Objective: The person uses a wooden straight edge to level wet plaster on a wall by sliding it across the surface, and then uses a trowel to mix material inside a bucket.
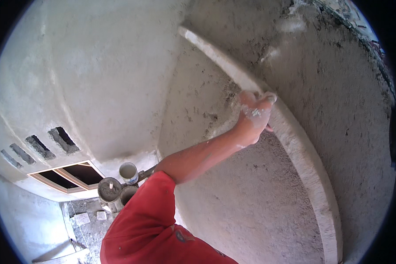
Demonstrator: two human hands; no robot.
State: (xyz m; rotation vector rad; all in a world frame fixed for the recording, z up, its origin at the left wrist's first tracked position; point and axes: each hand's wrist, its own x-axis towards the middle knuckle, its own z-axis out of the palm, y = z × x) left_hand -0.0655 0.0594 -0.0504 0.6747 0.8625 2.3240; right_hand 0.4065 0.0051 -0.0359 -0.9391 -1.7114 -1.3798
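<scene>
My left hand (254, 115) gripped the near edge of the long pale board (307, 163), which ran against the wall (246, 193) from up-left of that hand to down-right. My right — out of view — I couldn't tell.

A grey plastered wall (110, 79) holds a brown-framed window (70, 177) with two dark openings beneath a row of four slots (40, 147), while below lies a rough grey floor (90, 229) scattered with flat pale pieces (81, 218), near a pale wall (31, 215) in bright light.
</scene>
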